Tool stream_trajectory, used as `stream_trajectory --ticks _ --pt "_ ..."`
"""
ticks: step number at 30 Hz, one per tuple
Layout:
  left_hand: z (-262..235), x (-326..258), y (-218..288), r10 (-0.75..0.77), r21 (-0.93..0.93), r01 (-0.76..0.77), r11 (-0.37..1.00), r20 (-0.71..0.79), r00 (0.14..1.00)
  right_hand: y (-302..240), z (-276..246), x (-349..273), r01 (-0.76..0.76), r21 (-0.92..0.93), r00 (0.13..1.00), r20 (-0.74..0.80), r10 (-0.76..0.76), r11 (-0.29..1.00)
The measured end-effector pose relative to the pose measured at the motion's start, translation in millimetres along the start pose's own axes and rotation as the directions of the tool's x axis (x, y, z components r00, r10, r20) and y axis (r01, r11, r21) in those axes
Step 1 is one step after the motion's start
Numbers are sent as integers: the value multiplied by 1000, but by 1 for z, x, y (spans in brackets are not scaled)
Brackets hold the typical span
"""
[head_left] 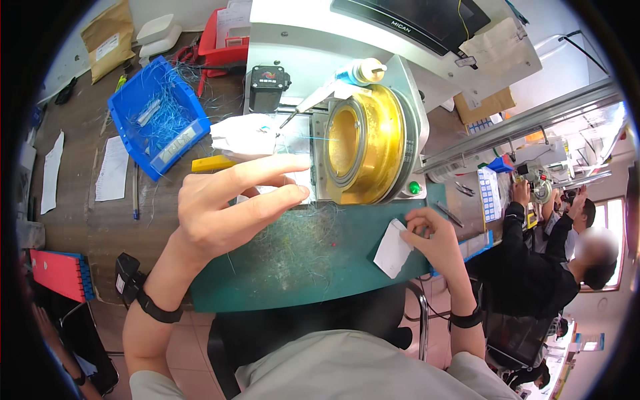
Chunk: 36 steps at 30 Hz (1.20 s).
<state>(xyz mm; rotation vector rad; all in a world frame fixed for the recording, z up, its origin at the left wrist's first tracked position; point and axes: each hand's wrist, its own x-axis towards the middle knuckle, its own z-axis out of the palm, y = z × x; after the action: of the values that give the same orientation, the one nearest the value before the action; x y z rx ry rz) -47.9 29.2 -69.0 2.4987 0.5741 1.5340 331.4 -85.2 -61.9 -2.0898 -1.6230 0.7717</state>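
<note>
Workshop bench, green mat [347, 267] littered with fibre scraps. Left hand [227, 213] open, fingers extended toward gold spool [363, 143], steadying the thin strand. Right hand [437, 240] pinches white paper [393, 250] at mat edge, kept ready.

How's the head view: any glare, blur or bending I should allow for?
Head view: glare on the gold spool and washed-out window at right; fisheye bends the bench edges toward a black rim; left hand and right hand look sharp; the neighbour's face is blurred.

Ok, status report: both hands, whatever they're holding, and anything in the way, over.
Left hand open, fingers extended toward gold metal spool. Right hand pinching white paper slip. Loose thread scraps on green mat.
</note>
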Motion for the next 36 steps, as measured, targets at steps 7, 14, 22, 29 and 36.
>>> stream_trajectory --ticks 7,14,22,29,36 --pt "0 2 0 43 4 -43 999 -38 998 -46 -34 -7 322 450 939 -38 -343 833" --pt "-3 4 -1 -60 -48 57 997 -63 996 -183 -42 17 684 297 729 -237 -642 666" --pt "-6 0 -2 -100 -39 96 995 -129 987 -234 10 52 755 -451 546 31 -837 475" --pt "1 -4 -2 -68 5 70 998 -168 983 -237 31 53 694 -511 571 -39 -820 507" --pt "3 -4 -2 -65 24 70 997 -164 984 -236 22 53 730 -493 512 -65 -857 473"
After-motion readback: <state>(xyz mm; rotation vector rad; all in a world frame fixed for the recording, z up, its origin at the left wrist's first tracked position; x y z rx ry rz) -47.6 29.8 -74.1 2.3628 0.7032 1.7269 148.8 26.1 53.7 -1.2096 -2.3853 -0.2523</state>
